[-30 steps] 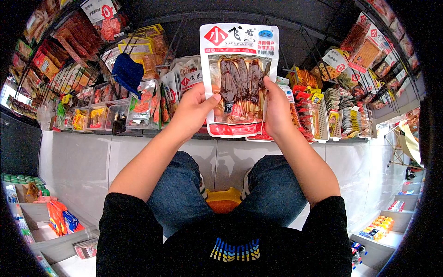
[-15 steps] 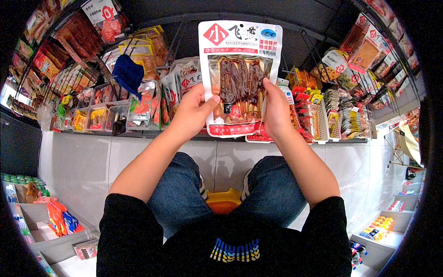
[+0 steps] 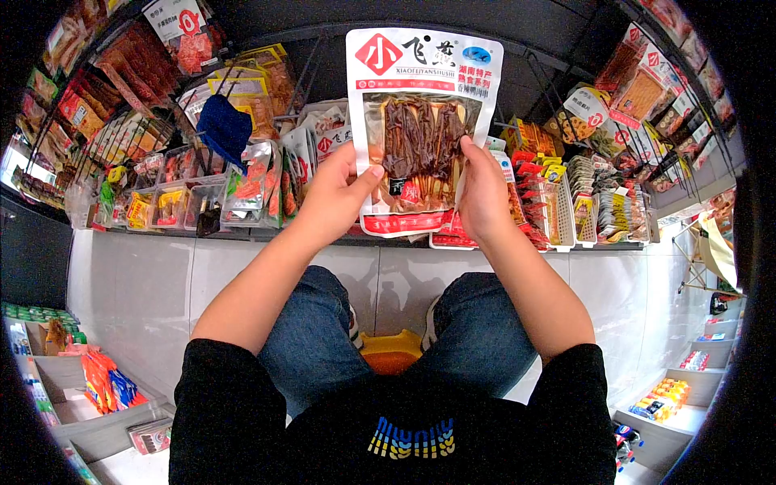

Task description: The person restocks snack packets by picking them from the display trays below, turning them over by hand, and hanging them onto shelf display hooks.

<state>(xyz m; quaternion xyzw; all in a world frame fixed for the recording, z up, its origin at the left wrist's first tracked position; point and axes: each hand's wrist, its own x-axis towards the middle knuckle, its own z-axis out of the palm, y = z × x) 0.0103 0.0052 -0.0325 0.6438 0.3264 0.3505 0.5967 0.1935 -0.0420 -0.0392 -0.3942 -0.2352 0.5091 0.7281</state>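
Observation:
A white and red food packet (image 3: 422, 133) with a clear window showing dark brown skewered pieces is held upright in front of the shelf. My left hand (image 3: 338, 194) grips its left edge, with the thumb on the front. On the right edge, my right hand (image 3: 485, 190) holds it the same way, thumb tip at the front. The fingers behind the packet are hidden. Similar white packets (image 3: 301, 153) stand in a bin just left of it, and red packets (image 3: 527, 190) are to its right.
Hanging snack bags (image 3: 133, 73) fill the rack at left, with a dark blue cloth-like item (image 3: 224, 129) among them. A white basket (image 3: 563, 212) stands at right. Below are the tiled floor (image 3: 242, 259), a yellow-orange stool (image 3: 390, 352) and low shelves (image 3: 73, 380).
The packet's top edge has tilted toward the camera and looks slightly larger and higher. Both hands keep their hold and have barely moved.

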